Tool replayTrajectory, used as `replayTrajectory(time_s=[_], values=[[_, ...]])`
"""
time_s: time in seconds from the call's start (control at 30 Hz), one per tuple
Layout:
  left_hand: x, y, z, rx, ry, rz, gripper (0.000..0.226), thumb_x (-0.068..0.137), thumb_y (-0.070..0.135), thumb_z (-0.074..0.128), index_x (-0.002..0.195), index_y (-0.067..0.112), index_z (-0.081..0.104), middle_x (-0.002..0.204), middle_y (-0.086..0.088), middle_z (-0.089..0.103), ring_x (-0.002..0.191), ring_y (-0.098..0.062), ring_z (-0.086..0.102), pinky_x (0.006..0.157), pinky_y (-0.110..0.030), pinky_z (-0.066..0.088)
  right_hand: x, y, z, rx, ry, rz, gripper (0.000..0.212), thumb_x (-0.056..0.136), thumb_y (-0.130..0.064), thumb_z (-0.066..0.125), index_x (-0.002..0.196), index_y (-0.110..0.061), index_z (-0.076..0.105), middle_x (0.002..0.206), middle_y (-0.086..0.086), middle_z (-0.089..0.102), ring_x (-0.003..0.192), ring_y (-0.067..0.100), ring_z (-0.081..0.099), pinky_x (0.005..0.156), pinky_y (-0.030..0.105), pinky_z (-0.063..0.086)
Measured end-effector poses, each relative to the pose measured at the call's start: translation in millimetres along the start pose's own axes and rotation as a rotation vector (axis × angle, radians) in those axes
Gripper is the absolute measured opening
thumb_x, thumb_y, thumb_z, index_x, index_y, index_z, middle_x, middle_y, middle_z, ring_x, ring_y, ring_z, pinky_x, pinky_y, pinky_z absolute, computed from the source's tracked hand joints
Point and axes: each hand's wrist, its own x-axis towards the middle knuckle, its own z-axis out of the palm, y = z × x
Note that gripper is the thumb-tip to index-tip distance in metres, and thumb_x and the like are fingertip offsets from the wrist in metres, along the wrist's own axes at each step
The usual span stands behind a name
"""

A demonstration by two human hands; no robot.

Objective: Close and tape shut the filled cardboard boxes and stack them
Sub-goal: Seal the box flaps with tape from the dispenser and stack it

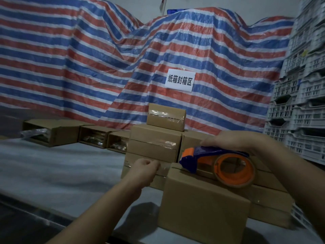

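Plain brown corrugated cardboard box (202,205) stood nearest on the grey tabletop (52,169), matte, square-edged, flaps down. Right hand (233,140) lay curled over the top of a blue-and-orange plastic tape dispenser (211,155), gripping it; the dispenser's blue nose rested on the box's top seam, and its orange hub carried a roll of glossy clear tape (234,170). Left hand (143,169), fingers bent, pinched the free end of a clear tape strip (164,167) off the box's far-left edge.

Behind, a stack of sealed brown cardboard boxes (154,147) rose in steps, shiny tape bands across their fronts; a smaller one sat on top. To the left, a row of open brown cardboard boxes (70,131) lay on their sides, crinkled plastic-wrapped contents showing.

Backdrop: red, white and blue striped woven tarpaulin (88,67), wrinkled. Taped to it, a white paper sign (180,80) reading "纸箱封箱区". At right, stacked white perforated plastic crates (302,95).
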Motion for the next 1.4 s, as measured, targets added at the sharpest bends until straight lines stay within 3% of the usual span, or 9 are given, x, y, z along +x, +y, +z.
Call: replayTrajectory(time_s=[0.33, 0.5, 0.7, 0.8, 0.9, 0.97, 1.07, 1.2, 1.4], values=[[-4, -17, 25, -0.1, -0.064, -0.2, 0.019, 0.098, 0.028, 0.052, 0.088, 0.012, 0.058, 0.071, -0.004, 0.049, 0.059, -0.015, 0.042, 0.055, -0.026, 0.037, -1, -6, 3, -0.002, -0.013, 0.045, 0.035, 0.099, -0.056, 0.051, 0.096, -0.023, 0.064, 0.053, -0.014, 0.067, 0.044, -0.002, 0.062, 0.043, 0.014, 0.045], [-14, -10, 31, -0.221, -0.141, -0.372, 0.036, 0.097, 0.035, 0.053, 0.114, 0.006, 0.064, 0.116, -0.019, 0.066, 0.106, -0.032, 0.063, 0.101, -0.046, 0.049, -3, -9, 4, 0.039, -0.018, 0.062, 0.033, 0.098, -0.054, 0.054, 0.1, -0.022, 0.064, 0.057, -0.011, 0.07, 0.046, 0.0, 0.065, 0.041, 0.013, 0.044], [-25, -5, 27, -0.308, -0.206, -0.409, 0.025, 0.097, 0.026, 0.053, 0.093, 0.005, 0.066, 0.083, -0.011, 0.069, 0.081, -0.026, 0.064, 0.072, -0.035, 0.054, -6, -12, 5, 0.042, -0.028, 0.038, 0.03, 0.1, -0.05, 0.053, 0.1, -0.021, 0.062, 0.054, -0.011, 0.069, 0.044, 0.0, 0.064, 0.036, 0.009, 0.04], [-19, -9, 29, -0.139, -0.07, -0.271, 0.02, 0.1, 0.022, 0.05, 0.103, 0.006, 0.06, 0.103, -0.012, 0.065, 0.094, -0.026, 0.062, 0.088, -0.041, 0.052, -6, -10, 4, 0.02, -0.021, 0.005, 0.027, 0.102, -0.049, 0.051, 0.099, -0.024, 0.061, 0.053, -0.015, 0.067, 0.045, -0.004, 0.062, 0.036, 0.008, 0.039], [-16, -10, 24, -0.015, 0.117, 0.125, 0.026, 0.102, 0.045, 0.04, 0.11, 0.027, 0.057, 0.106, 0.009, 0.062, 0.096, -0.008, 0.058, 0.087, -0.035, 0.049, -4, -9, 4, -0.008, -0.025, -0.026, 0.026, 0.102, -0.048, 0.05, 0.097, -0.025, 0.062, 0.05, -0.017, 0.065, 0.044, -0.006, 0.06, 0.035, 0.007, 0.038], [-23, -8, 21, 0.057, -0.006, 0.253, 0.051, 0.086, 0.075, 0.034, 0.127, 0.049, 0.049, 0.107, 0.031, 0.051, 0.101, 0.009, 0.05, 0.086, -0.023, 0.043, -3, -7, 4, 0.05, -0.03, -0.011, 0.027, 0.102, -0.047, 0.052, 0.098, -0.022, 0.062, 0.049, -0.014, 0.065, 0.042, -0.004, 0.06, 0.034, 0.008, 0.037], [-29, -9, 23, 0.322, -0.156, 0.302, 0.087, 0.059, 0.1, 0.029, 0.136, 0.06, 0.036, 0.102, 0.035, 0.052, 0.097, 0.015, 0.05, 0.078, -0.017, 0.043, -2, -7, 3, 0.028, -0.047, -0.024, 0.028, 0.103, -0.046, 0.05, 0.098, -0.022, 0.062, 0.05, -0.014, 0.065, 0.042, -0.004, 0.059, 0.035, 0.007, 0.038], [-35, -2, 18, 0.407, -0.18, 0.369, 0.061, 0.058, 0.094, 0.05, 0.114, 0.084, 0.028, 0.089, 0.045, 0.058, 0.088, 0.02, 0.057, 0.065, -0.007, 0.049, 3, -6, 3, 0.002, -0.072, -0.019, 0.031, 0.102, -0.049, 0.048, 0.097, -0.023, 0.064, 0.054, -0.013, 0.067, 0.045, -0.003, 0.061, 0.045, 0.014, 0.045], [-32, -6, 16, 0.609, -0.117, 0.428, 0.091, 0.057, 0.098, 0.037, 0.139, 0.058, 0.028, 0.092, 0.025, 0.058, 0.089, 0.003, 0.058, 0.079, -0.024, 0.055, 10, 6, -6, 0.099, -0.116, 0.07, 0.041, 0.097, -0.055, 0.056, 0.104, -0.016, 0.066, 0.064, -0.003, 0.071, 0.049, 0.007, 0.064, 0.048, 0.017, 0.049]])
